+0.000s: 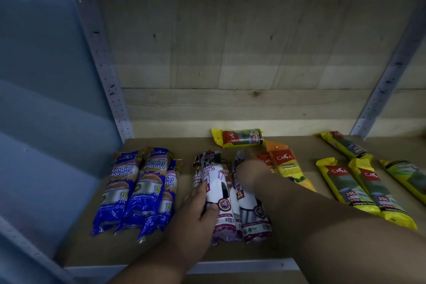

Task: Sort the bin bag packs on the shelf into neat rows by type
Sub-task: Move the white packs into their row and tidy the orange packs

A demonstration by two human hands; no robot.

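Note:
Three blue "Singlet Handle" packs (136,189) lie side by side on the left of the shelf board (103,249). In the middle lie white-and-maroon "Draw String" packs (219,191). My left hand (198,205) grips the left one from its left side, thumb across its front. My right hand (247,168) rests on the right draw-string pack (253,217), fingers reaching toward its far end. Orange-topped yellow "Degradable" packs (288,168) lie just right of that hand. Yellow 25L packs (359,191) lie further right, and one (239,138) lies crosswise at the back.
The shelf has a pale wooden back wall (253,53) and grey metal uprights (108,80) at both back corners. A metal rail (207,267) runs along the front edge. More yellow packs (345,144) lie slanted at the far right.

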